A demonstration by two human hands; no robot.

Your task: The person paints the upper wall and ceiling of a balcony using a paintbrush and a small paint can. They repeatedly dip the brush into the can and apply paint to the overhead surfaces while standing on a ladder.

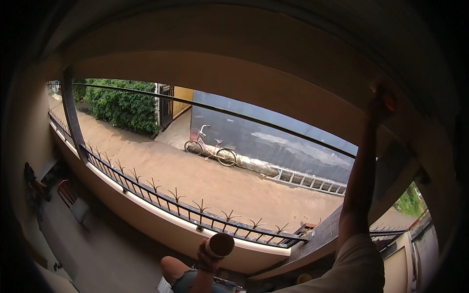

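My left hand is closed around a round, cup-like container, held low in front of me; its brown inside shows, and what it contains cannot be told. High on the right, my right arm stretches up to the dark beam near the ceiling. My right hand is there in shadow, with something reddish beside the fingers. Whether it holds a tool cannot be told. My bent knee shows beside my left forearm.
Below runs a low wall topped by a spiked metal railing. A wooden chair stands at lower left. Outside, a bicycle and a ladder are beside a grey wall. A yellowish container sits at the bottom.
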